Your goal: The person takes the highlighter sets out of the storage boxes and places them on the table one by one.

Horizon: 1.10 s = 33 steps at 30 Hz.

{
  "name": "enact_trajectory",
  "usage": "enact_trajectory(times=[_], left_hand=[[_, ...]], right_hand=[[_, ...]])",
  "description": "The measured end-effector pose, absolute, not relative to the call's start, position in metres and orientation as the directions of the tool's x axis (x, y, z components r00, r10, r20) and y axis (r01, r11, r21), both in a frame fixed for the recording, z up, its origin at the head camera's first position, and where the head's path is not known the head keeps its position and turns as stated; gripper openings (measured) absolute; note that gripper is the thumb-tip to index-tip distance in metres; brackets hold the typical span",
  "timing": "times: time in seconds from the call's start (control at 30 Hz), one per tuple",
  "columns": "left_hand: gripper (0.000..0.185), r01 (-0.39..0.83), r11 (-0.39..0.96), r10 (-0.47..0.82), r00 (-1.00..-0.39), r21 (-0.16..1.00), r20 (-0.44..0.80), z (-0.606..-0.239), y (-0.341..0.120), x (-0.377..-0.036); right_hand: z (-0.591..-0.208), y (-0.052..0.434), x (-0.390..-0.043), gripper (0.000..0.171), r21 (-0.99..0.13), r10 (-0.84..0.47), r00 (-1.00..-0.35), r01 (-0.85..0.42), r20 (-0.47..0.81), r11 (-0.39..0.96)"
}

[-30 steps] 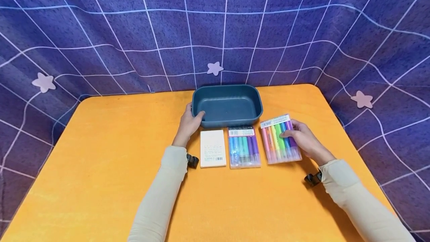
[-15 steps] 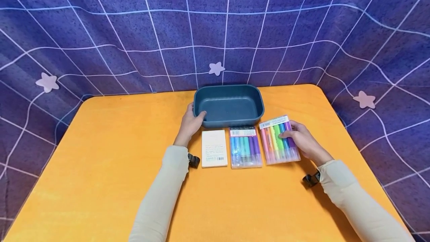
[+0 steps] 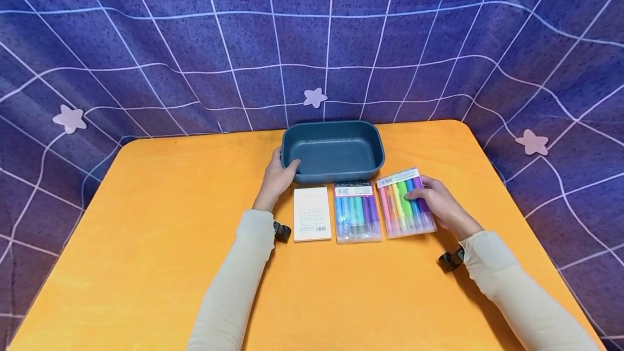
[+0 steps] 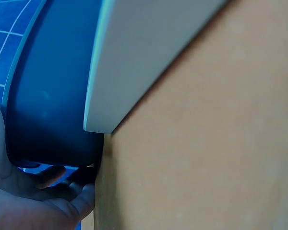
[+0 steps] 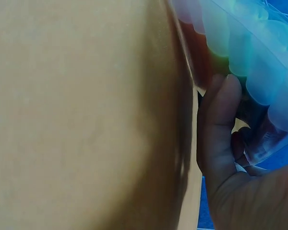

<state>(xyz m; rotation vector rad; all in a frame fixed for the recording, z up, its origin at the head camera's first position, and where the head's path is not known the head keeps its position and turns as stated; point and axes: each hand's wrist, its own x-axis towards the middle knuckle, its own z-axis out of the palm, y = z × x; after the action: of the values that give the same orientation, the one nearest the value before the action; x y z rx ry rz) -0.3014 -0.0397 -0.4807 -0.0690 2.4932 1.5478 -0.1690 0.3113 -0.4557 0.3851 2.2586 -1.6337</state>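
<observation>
My left hand [image 3: 276,180] grips the left end of a dark blue plastic bin [image 3: 333,150], thumb over the rim and fingers outside; the left wrist view shows those fingers [image 4: 81,199] under the bin's end. My right hand [image 3: 443,202] pinches the right side of a clear pack of rainbow-coloured markers [image 3: 404,205], thumb on top, the pack slightly tilted. Up close in the right wrist view, the marker ends [image 5: 264,72] show through the plastic beside the thumb [image 5: 218,120]. Between the hands lie a white booklet [image 3: 312,215] and a second marker pack [image 3: 357,215] in blues, greens and purples.
Everything stands on an orange table [image 3: 161,221]. Behind it hangs a blue-purple grid-patterned curtain [image 3: 195,42] with pale stars, close to the table's back edge. The bin is near that back edge, with booklet and packs in a row before it.
Over the last second the right hand and its marker pack have shifted very slightly left, closer to the middle pack. The left hand keeps its grip on the bin.
</observation>
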Motion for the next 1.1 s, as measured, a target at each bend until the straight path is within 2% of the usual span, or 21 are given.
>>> enact_trajectory(times=[0.47, 0.77, 0.97, 1.1], left_hand=[[0.070, -0.161, 0.448, 0.062, -0.976, 0.880, -0.210, -0.480, -0.039, -0.302], [0.070, -0.162, 0.456, 0.058, -0.976, 0.875, -0.211, -0.479, -0.039, -0.300], [0.069, -0.163, 0.453, 0.054, -0.976, 0.877, -0.209, -0.480, -0.039, -0.300], [0.069, -0.162, 0.450, 0.056, -0.976, 0.878, -0.209, -0.480, -0.040, -0.301]], right_hand=[[-0.464, 0.315, -0.170, 0.064, -0.841, 0.032, -0.890, 0.442, -0.455, 0.312], [-0.458, 0.323, -0.166, 0.069, -0.787, 0.006, -0.902, 0.379, -0.431, 0.486], [-0.453, 0.329, -0.163, 0.052, -0.792, -0.004, -0.903, 0.375, -0.430, 0.483], [-0.451, 0.332, -0.162, 0.052, -0.795, -0.008, -0.903, 0.373, -0.429, 0.478]])
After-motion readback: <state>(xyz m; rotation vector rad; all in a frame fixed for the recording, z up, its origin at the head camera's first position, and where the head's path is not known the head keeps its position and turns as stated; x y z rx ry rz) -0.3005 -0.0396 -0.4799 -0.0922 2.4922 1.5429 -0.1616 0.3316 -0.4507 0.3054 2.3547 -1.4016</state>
